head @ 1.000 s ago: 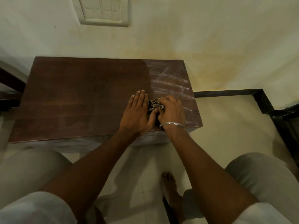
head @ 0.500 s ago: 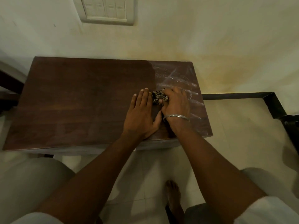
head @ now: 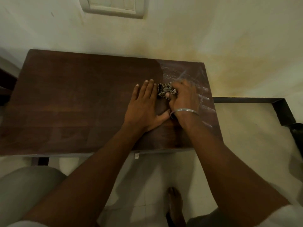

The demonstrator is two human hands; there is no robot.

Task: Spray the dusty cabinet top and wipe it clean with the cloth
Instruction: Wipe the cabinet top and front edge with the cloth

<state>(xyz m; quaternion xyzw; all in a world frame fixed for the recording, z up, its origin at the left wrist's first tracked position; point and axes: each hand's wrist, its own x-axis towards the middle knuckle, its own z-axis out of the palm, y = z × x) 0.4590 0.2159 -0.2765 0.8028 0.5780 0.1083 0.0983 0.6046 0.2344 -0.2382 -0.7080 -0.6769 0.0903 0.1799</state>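
Observation:
The dark brown wooden cabinet top fills the middle of the view. Its right strip carries white dusty streaks; the wider left part looks dark and smooth. A bunched, black-and-tan patterned cloth lies on the top at the edge of the dusty strip. My right hand, with a metal bangle on the wrist, grips the cloth and presses it onto the wood. Flat on the top beside the cloth rests my left hand, fingers straight. No spray bottle is in view.
A pale wall with a white switch plate rises behind the cabinet. A dark skirting strip runs along the floor to the right. Below the cabinet's front edge are pale floor tiles, my knees and a bare foot.
My right hand has pushed the cloth farther from the front edge, along the border of the dusty strip. The left hand moved up with it, still flat.

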